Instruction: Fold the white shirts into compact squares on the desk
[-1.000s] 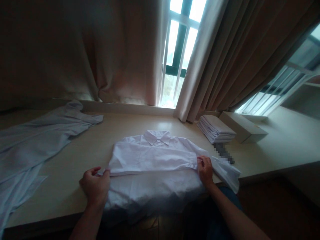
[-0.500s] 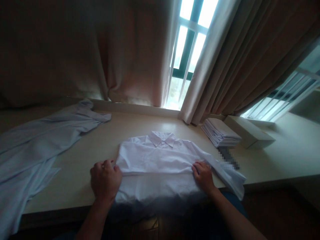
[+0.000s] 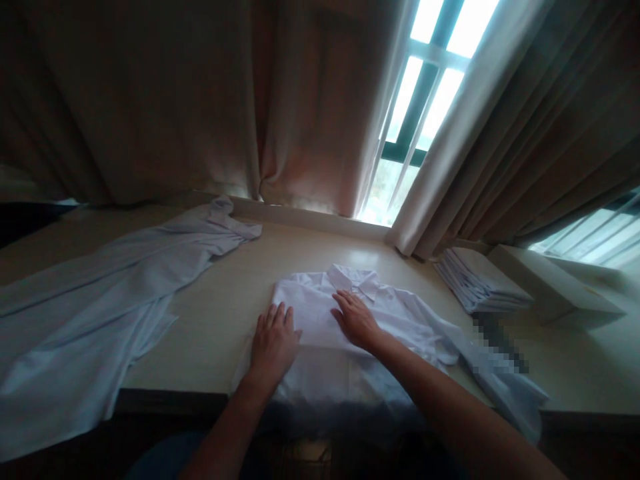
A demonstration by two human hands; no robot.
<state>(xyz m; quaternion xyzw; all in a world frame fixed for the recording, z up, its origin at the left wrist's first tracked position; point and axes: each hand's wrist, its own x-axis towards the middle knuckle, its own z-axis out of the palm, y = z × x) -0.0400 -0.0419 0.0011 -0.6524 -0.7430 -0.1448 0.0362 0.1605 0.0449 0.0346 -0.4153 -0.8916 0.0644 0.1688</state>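
White shirt [image 3: 400, 320] lies on the table [image 3: 220, 320], and I press my left hand [image 3: 274, 341] and right hand [image 3: 356, 319] flat on it, fingers spread, gripping nothing.

You had two bare hands on the work — your left hand [image 3: 273, 343] and your right hand [image 3: 355, 320] — both lying flat with fingers spread on one white collared cotton shirt [image 3: 400, 320]. That made one shirt under your palms. One more garment, a pale blue long-sleeved shirt [image 3: 100, 293], lay spread out well apart on your left. One stack of folded white cloth pieces [image 3: 480, 287] sat to the right — how many pieces it held could not be told. Just beside it stood one long pale cardboard box [image 3: 555, 290]. There was one beige wooden table [image 3: 220, 313], and two brown fabric curtains [image 3: 510, 133] hung behind it.
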